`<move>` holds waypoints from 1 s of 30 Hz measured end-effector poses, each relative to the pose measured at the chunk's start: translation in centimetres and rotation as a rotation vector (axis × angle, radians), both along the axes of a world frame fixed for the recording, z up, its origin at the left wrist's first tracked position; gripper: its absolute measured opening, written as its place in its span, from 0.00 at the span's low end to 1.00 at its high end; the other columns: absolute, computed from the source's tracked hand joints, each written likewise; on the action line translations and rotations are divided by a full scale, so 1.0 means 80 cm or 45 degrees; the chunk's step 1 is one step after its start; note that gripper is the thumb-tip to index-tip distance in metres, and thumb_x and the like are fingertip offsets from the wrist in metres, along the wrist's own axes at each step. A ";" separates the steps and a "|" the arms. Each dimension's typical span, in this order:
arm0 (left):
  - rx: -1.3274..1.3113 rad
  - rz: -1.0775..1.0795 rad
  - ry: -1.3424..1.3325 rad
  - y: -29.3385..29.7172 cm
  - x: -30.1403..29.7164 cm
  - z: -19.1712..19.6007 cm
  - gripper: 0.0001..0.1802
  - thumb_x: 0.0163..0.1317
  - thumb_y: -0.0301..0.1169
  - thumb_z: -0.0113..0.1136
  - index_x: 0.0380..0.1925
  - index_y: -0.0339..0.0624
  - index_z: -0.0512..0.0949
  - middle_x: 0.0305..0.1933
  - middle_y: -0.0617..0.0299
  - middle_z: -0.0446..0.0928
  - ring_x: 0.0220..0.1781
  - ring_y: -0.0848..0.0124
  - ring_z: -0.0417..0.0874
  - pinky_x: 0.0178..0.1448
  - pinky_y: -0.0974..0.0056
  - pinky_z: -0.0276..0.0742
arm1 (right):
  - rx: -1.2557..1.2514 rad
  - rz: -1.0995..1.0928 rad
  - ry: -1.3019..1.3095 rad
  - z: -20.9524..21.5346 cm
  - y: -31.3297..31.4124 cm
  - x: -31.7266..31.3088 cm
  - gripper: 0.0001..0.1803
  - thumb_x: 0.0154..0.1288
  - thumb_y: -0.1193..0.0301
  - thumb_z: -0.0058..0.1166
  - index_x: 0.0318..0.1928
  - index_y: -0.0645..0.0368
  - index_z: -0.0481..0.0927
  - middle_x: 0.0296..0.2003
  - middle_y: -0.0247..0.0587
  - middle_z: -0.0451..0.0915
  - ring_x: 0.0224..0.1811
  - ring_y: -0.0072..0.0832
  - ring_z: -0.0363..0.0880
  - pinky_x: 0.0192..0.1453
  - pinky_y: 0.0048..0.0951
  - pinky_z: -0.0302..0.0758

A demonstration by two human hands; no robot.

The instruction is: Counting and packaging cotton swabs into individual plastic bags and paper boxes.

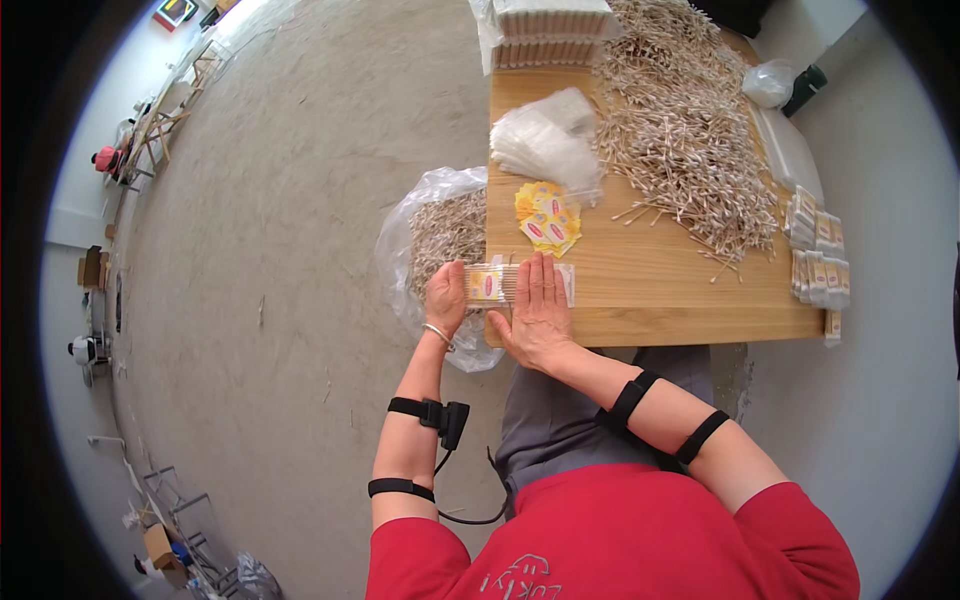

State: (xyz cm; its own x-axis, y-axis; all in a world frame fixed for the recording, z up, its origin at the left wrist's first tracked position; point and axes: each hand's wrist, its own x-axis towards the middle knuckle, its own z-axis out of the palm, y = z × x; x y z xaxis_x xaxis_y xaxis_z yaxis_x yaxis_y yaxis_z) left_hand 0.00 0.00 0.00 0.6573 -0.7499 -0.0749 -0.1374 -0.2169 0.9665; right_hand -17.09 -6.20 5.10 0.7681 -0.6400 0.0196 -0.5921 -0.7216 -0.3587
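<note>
Left grip (446, 298): fingers curled closed around the left end of the swab packet (487, 285); exact finger contact is partly hidden.
Right grip (540, 310): open, palm down, fingers extended and close together, laid flat across the packet's right part; not wrapped around it.
Packet axis: long side runs left to right, sticks parallel to it, crossing under the right fingers.
Packet to grip: extends right from the left grip and passes beneath the right grip; both hands touch it, so neither is nearer.
Packet position: on the wearer's side of the yellow card stack (548, 220), slightly to its left.
Clear bags (545, 140): just beyond the card stack.
Loose swab pile (690, 140): right of and beyond the card stack, on the bench (660, 320).
Swab sack (450, 235): left of the card stack.
Filled packets (822, 275): well to the right of the card stack.
</note>
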 end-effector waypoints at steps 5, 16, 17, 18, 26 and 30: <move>0.045 0.040 -0.167 -0.002 -0.005 0.012 0.25 0.71 0.47 0.45 0.27 0.36 0.73 0.20 0.58 0.72 0.25 0.72 0.70 0.32 0.63 0.69 | 0.002 -0.006 -0.009 0.002 0.005 0.014 0.54 0.62 0.46 0.49 0.68 0.75 0.39 0.71 0.64 0.36 0.75 0.53 0.30 0.76 0.46 0.32; 0.008 0.132 -0.246 -0.003 -0.011 0.011 0.23 0.71 0.45 0.44 0.27 0.36 0.74 0.21 0.56 0.72 0.25 0.71 0.71 0.32 0.62 0.69 | 0.047 0.020 -0.093 0.004 0.011 0.014 0.51 0.63 0.48 0.47 0.68 0.75 0.41 0.71 0.64 0.37 0.75 0.52 0.30 0.76 0.46 0.32; 0.021 0.125 -0.274 0.000 -0.008 0.009 0.23 0.72 0.45 0.44 0.27 0.36 0.74 0.21 0.56 0.72 0.25 0.71 0.71 0.32 0.62 0.69 | 0.072 0.028 -0.130 0.005 0.011 0.015 0.49 0.64 0.49 0.47 0.69 0.74 0.41 0.71 0.63 0.38 0.75 0.52 0.31 0.76 0.46 0.32; 0.018 0.134 -0.269 -0.001 -0.008 0.011 0.23 0.72 0.45 0.44 0.27 0.36 0.74 0.21 0.56 0.72 0.25 0.71 0.71 0.32 0.62 0.69 | 0.068 0.036 -0.125 0.002 0.006 0.013 0.49 0.64 0.49 0.47 0.69 0.74 0.41 0.71 0.63 0.38 0.75 0.52 0.31 0.76 0.46 0.32; -0.131 0.056 0.467 -0.004 0.001 0.038 0.22 0.73 0.44 0.40 0.45 0.36 0.75 0.38 0.59 0.78 0.40 0.72 0.77 0.46 0.67 0.73 | 0.668 -0.081 -1.026 0.005 -0.042 0.021 0.32 0.71 0.61 0.36 0.66 0.72 0.54 0.69 0.59 0.51 0.74 0.48 0.43 0.76 0.39 0.41; -0.215 -0.051 0.858 -0.002 -0.002 0.037 0.27 0.74 0.46 0.36 0.59 0.37 0.69 0.49 0.55 0.78 0.51 0.69 0.79 0.56 0.65 0.75 | 0.756 -0.119 -1.082 0.006 -0.027 0.034 0.32 0.73 0.58 0.34 0.66 0.72 0.56 0.69 0.58 0.52 0.74 0.46 0.44 0.75 0.37 0.42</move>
State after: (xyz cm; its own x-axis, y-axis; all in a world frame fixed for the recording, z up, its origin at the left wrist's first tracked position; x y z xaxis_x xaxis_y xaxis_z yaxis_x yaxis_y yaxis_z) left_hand -0.14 -0.15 2.98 0.4804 -0.8097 -0.3371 0.4995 -0.0633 0.8640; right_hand -14.38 -8.33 5.61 0.5951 -0.7800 0.1937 -0.0223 -0.2570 -0.9662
